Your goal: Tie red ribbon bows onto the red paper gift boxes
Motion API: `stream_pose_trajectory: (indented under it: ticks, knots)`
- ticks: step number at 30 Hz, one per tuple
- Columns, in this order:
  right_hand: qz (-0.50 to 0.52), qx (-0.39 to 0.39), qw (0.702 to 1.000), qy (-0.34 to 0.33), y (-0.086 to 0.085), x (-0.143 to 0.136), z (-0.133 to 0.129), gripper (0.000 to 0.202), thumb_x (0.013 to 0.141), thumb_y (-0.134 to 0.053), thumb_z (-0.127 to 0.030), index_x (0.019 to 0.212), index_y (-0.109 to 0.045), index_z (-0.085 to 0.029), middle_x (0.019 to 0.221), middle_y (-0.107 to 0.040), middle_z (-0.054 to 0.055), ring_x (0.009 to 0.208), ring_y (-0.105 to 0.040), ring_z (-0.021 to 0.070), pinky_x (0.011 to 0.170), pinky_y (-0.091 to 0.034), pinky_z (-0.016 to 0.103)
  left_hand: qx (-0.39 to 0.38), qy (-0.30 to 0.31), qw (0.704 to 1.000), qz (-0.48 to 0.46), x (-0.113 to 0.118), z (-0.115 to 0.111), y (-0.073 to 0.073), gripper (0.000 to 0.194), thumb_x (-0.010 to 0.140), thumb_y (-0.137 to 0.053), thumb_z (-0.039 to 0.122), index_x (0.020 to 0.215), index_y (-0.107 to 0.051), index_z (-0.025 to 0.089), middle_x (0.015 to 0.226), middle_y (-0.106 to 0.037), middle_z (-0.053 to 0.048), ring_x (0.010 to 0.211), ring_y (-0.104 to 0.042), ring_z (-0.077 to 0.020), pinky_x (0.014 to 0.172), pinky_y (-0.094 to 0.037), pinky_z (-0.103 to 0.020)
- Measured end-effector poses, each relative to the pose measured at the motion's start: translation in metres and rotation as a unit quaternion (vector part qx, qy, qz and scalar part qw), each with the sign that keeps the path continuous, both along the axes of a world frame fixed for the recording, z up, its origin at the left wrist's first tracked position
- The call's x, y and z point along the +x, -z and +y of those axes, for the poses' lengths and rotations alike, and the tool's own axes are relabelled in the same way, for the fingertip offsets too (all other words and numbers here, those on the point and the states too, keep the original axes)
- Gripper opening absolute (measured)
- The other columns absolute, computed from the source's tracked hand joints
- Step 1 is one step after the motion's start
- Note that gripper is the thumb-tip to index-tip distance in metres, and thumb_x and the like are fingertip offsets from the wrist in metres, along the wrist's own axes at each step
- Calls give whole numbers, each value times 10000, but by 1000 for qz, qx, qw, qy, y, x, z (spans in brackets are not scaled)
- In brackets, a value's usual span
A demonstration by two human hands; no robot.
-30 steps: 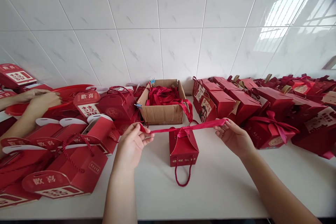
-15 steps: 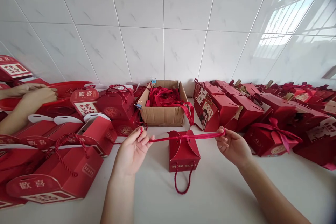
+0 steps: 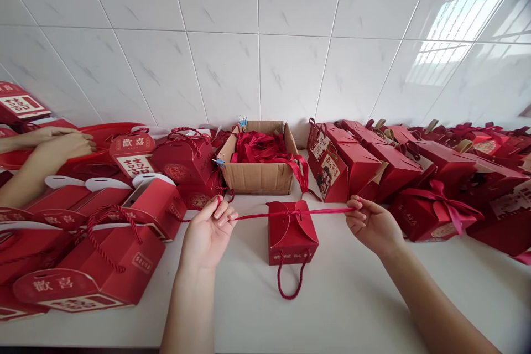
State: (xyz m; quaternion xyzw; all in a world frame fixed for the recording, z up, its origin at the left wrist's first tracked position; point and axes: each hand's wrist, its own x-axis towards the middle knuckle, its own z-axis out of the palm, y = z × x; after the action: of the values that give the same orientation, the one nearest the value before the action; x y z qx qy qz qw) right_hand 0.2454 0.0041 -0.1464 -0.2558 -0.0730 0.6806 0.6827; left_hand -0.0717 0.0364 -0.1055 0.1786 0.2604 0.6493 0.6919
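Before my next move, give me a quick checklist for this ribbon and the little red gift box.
1. Left hand pinching the ribbon: ok.
2. Right hand pinching the other end: ok.
3. Ribbon running across the top of the red gift box: ok.
4. Front rope handle hanging clear of the ribbon: ok.
5. Knot fully tight: cannot tell.
6. Spare ribbons all inside the cardboard carton: not ok, some hang out.

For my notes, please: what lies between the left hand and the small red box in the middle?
The red ribbon, drawn straight from the left hand, with white table beneath, in the head view.
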Motion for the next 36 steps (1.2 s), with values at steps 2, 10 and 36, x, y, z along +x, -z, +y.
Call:
stream_pose_trajectory:
  ticks: [2, 10, 36]
  knots:
    - [-3, -5, 1000, 1, 0, 0, 0, 156, 863, -372, -73, 797, -470, -174, 589, -496, -29, 395, -399, 63, 354, -375, 179, -2, -4, 1000, 3, -1, 0, 0, 293, 907, -378, 30, 657, -508, 112, 523, -333, 57, 432, -338, -43, 454, -411, -188]
    - [-24, -26, 999, 1, 2, 2, 1, 155, 858, -380, -67, 794, -459, -184, 560, -469, -41, 384, -376, 65, 362, -369, 178, -2, -27, 999, 17, -4, -1, 0, 299, 901, -393, 34, 628, -480, 119, 520, -332, 60, 432, -335, -46, 464, -408, -197]
    - [-58, -29, 998, 2, 5, 5, 2, 124, 804, -465, -58, 779, -455, -180, 488, -342, -83, 345, -301, 56, 324, -300, 165, 3, -43, 998, 49, -7, 0, 2, 269, 876, -441, 49, 626, -499, 130, 519, -328, 64, 435, -313, -54, 471, -376, -199]
